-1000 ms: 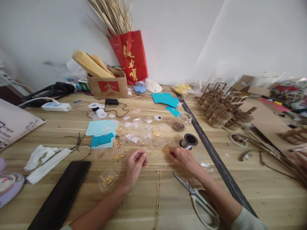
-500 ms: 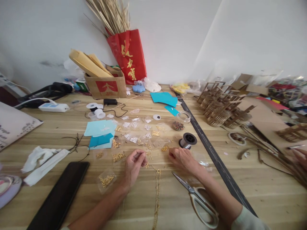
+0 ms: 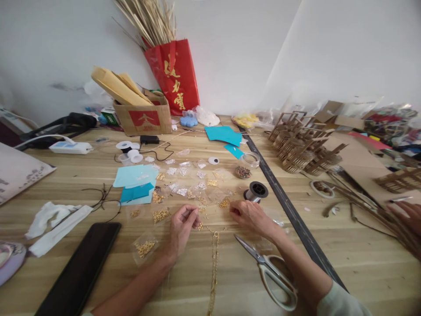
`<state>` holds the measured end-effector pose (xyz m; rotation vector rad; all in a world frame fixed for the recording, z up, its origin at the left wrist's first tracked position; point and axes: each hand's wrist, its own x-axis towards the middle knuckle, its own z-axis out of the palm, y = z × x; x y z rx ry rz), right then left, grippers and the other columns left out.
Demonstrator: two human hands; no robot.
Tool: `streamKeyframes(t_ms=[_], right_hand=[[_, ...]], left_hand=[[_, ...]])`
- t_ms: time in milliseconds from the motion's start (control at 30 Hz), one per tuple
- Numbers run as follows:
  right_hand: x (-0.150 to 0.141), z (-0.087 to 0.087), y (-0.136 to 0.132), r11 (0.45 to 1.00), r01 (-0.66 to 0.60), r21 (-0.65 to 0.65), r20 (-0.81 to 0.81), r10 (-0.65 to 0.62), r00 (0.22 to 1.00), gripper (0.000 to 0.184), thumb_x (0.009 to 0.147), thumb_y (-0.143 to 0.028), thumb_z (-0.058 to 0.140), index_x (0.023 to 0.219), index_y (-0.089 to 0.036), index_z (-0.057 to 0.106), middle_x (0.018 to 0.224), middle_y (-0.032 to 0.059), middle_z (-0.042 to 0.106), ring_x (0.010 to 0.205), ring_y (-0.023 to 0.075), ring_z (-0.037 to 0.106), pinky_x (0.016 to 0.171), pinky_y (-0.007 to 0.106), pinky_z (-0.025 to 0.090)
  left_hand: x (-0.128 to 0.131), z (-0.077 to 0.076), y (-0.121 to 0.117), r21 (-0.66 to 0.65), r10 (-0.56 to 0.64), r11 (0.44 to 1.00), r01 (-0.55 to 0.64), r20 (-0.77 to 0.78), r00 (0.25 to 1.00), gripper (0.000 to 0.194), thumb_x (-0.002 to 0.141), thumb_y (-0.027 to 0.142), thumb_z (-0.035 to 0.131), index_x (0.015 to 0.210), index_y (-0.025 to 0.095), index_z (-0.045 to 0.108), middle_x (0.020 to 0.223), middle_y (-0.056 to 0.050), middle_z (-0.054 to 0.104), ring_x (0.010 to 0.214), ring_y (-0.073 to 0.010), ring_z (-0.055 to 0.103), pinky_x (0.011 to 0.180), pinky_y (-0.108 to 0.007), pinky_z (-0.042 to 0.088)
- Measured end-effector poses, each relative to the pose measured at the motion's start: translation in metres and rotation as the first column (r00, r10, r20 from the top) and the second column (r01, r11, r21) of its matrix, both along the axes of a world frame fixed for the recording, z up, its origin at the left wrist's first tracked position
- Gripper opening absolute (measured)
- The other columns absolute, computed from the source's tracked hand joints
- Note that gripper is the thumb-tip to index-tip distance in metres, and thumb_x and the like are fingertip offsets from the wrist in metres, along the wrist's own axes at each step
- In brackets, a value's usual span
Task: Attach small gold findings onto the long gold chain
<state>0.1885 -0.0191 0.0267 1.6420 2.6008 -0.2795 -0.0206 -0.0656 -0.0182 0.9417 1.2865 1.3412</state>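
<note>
Chain point(image 3: 214, 263) up front on the tabletop point(image 3: 184, 289)

It runs from the bottom edge to a ring point(image 3: 216, 235) between the wrists; laid nearly straight, probably against tangling. Phone point(image 3: 82, 267) left, well apart. Scissors point(image 3: 261, 259) right, beside the right forearm, tips pointing away; likely kept in reach. Packet point(image 3: 144, 248) of gold bits near the left forearm; the clear bag presumably stops scatter.

Left hand point(image 3: 184, 224): fingers bent to the thumb, gold beads point(image 3: 200, 226) just by the tips; cannot tell if it pinches any. Right hand point(image 3: 250, 215): curled, knuckles up, fingertips hidden, near a gold pile point(image 3: 224, 203); cannot tell if it holds anything. Both sit low, seemingly for steadiness.

Spool point(image 3: 257, 191) just beyond the right hand. Co-worker's hand point(image 3: 406, 215) at the right edge. Farther: blue sheets point(image 3: 136, 192) left, baskets point(image 3: 296, 145) bunched right. Back: box point(image 3: 143, 118), then red bag point(image 3: 180, 79) tilted, stalks point(image 3: 153, 22) sticking out; tall load, probably propped on the wall.
</note>
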Motion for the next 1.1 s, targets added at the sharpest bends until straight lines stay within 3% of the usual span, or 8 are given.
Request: streamKeyframes(t_ms=[1100], right_hand=[[0.0036,0.0051,0.0037,0.998,0.051,0.029,0.143,-0.055,0.988,0.021,0.089,-0.019,0.047,0.073,-0.017,0.061,0.075,0.0066,0.069,0.074,0.0177,0.066,0.053,0.027,0.021]], left_hand=[[0.0007,0.0012,-0.0003,0.011,0.004,1.000,-0.004,0.001,1.000,0.019,0.072,0.034,0.063,0.071,0.016,0.057,0.053,0.004,0.056,0.049,-0.0095,0.049,0.049,-0.021,0.040]])
